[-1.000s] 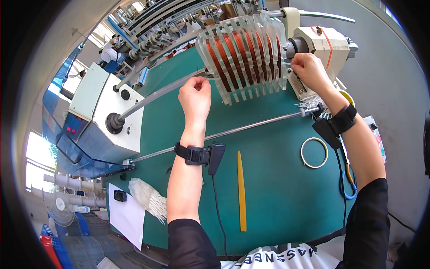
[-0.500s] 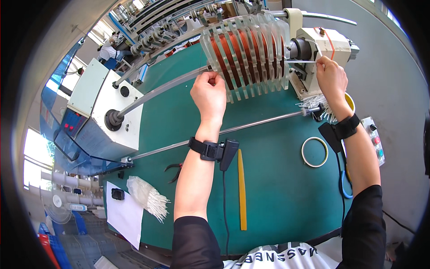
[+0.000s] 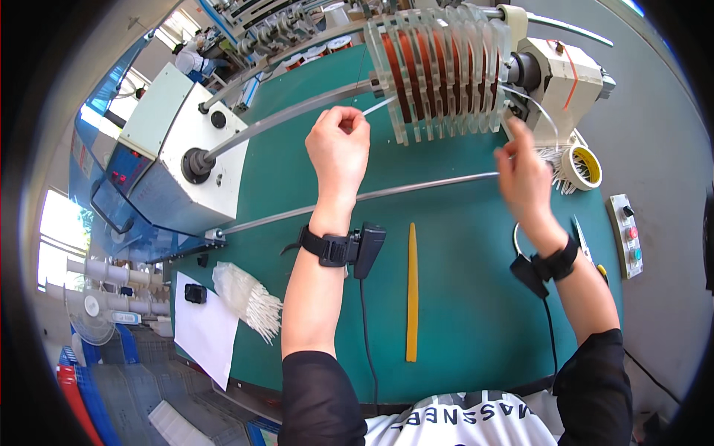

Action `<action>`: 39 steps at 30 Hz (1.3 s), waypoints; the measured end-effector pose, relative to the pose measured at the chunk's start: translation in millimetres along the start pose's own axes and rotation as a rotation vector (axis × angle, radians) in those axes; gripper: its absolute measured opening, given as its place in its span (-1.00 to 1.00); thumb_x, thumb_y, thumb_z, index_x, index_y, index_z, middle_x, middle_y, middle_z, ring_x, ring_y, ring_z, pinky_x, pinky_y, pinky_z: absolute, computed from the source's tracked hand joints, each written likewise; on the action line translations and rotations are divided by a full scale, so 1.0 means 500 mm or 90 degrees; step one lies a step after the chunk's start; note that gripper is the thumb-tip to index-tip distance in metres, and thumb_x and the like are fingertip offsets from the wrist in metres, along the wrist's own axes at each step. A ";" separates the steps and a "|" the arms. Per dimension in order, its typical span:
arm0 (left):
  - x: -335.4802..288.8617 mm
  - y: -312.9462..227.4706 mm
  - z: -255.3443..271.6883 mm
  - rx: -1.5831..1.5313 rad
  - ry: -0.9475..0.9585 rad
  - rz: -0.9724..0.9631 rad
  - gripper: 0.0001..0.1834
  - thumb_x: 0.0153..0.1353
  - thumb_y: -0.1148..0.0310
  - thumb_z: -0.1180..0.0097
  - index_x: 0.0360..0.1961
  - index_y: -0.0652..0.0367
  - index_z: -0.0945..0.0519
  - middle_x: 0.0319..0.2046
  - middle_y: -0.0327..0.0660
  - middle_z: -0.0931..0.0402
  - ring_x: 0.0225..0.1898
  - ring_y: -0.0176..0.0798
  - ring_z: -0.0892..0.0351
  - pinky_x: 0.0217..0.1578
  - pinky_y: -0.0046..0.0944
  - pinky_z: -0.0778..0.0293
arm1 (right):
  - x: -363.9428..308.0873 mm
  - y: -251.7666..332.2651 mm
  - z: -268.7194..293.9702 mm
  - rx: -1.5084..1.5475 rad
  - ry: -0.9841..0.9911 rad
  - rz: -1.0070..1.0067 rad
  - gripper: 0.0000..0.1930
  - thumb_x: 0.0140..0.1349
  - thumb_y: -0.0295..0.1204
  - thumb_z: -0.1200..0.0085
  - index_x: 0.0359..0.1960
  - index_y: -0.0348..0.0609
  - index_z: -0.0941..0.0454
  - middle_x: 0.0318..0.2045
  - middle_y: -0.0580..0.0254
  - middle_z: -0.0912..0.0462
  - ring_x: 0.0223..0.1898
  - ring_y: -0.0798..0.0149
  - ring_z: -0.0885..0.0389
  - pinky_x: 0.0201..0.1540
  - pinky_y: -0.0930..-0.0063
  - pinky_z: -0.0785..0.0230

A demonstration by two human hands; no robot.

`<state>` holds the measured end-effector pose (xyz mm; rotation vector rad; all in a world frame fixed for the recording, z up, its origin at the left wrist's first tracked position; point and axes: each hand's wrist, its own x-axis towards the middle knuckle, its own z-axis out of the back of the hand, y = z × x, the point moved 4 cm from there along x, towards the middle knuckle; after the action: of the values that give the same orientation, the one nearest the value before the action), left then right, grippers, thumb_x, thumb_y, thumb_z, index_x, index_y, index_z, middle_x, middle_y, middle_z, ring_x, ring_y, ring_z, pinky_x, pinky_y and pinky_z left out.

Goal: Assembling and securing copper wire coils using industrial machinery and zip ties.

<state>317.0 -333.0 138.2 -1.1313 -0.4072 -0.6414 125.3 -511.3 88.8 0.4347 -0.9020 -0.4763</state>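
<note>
Left hand [image 3: 349, 123] pinches a white strip [image 3: 378, 106] left of the finned coil [image 3: 444, 78]; blurred right hand [image 3: 509, 141], fingers apart, hovers below the coil's right end. Dark lettering crosses the white shirt [image 3: 476, 425]; print marks the tape roll [image 3: 592, 162].

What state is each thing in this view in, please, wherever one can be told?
Left hand, closed on a white strip
Right hand, blurred, grip unclear
Coil wire, wound between clear plates
Plastic bag, open, strips poking out
Control display, lit red
Yellow stick, lying flat
Scissors, partly hidden, open or shut unclear
</note>
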 end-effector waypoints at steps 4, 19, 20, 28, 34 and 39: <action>-0.008 0.000 -0.001 -0.019 0.017 -0.001 -0.97 -0.01 0.54 -0.15 -0.50 0.28 -0.58 -0.54 -0.16 -0.53 -0.58 -0.30 -0.51 -0.47 -0.34 -0.43 | -0.159 0.132 -0.066 0.043 0.381 0.226 -0.80 -0.08 -0.50 -0.17 -0.41 -0.19 -0.43 -0.48 0.13 -0.45 -0.39 0.05 -0.52 -0.36 0.23 -0.41; -0.020 -0.001 -0.021 -0.103 0.025 0.033 -0.93 0.08 0.50 -0.15 -0.42 0.29 -0.60 -0.55 -0.26 -0.53 -0.56 -0.44 -0.45 -0.47 -0.43 -0.40 | -0.197 0.162 -0.003 -0.116 0.558 0.668 -0.88 -0.11 -0.46 -0.07 -0.49 -0.14 -0.44 -0.56 0.26 -0.38 -0.57 0.33 -0.50 -0.62 0.48 -0.36; -0.022 0.001 -0.017 -0.114 0.020 0.033 -0.96 0.06 0.54 -0.15 -0.44 0.29 -0.60 -0.52 -0.18 -0.53 -0.57 -0.37 -0.50 -0.48 -0.38 -0.43 | -0.173 0.150 0.006 -0.118 0.507 0.641 -0.86 -0.11 -0.47 -0.06 -0.45 -0.13 -0.43 -0.55 0.27 -0.37 -0.56 0.31 -0.50 -0.60 0.47 -0.37; -0.063 -0.034 -0.107 -0.278 -0.031 0.031 -0.90 0.11 0.52 -0.18 -0.35 0.31 -0.65 -0.52 -0.32 -0.59 -0.48 -0.54 -0.48 -0.41 -0.50 -0.42 | 0.059 0.109 0.102 0.279 -0.021 0.136 -0.88 0.06 -0.70 -0.03 -0.36 -0.29 -0.44 -0.49 0.10 -0.47 -0.49 0.17 -0.53 -0.37 0.52 -0.39; -0.076 -0.038 -0.217 -0.447 -0.094 0.088 -0.90 0.09 0.52 -0.15 -0.36 0.30 -0.63 -0.54 -0.16 -0.57 -0.56 -0.38 -0.51 -0.49 -0.41 -0.42 | 0.070 0.176 -0.004 0.232 -0.069 0.262 -0.81 -0.01 -0.66 -0.04 -0.30 -0.27 -0.52 -0.49 0.06 -0.54 -0.45 0.05 -0.52 -0.35 0.37 -0.39; -0.082 -0.038 -0.222 -0.364 -0.107 0.035 -0.88 0.04 0.50 -0.19 -0.35 0.26 -0.64 -0.54 -0.15 -0.55 -0.56 -0.31 -0.50 -0.49 -0.38 -0.41 | 0.067 0.160 -0.034 0.226 -0.065 0.223 -0.83 -0.04 -0.64 -0.06 -0.35 -0.23 -0.52 -0.54 0.11 -0.52 -0.48 0.10 -0.48 -0.38 0.37 -0.33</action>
<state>271.8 -430.2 84.3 -1.7429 -0.3423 -0.6342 173.7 -462.1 144.2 0.5638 -1.1409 -0.0150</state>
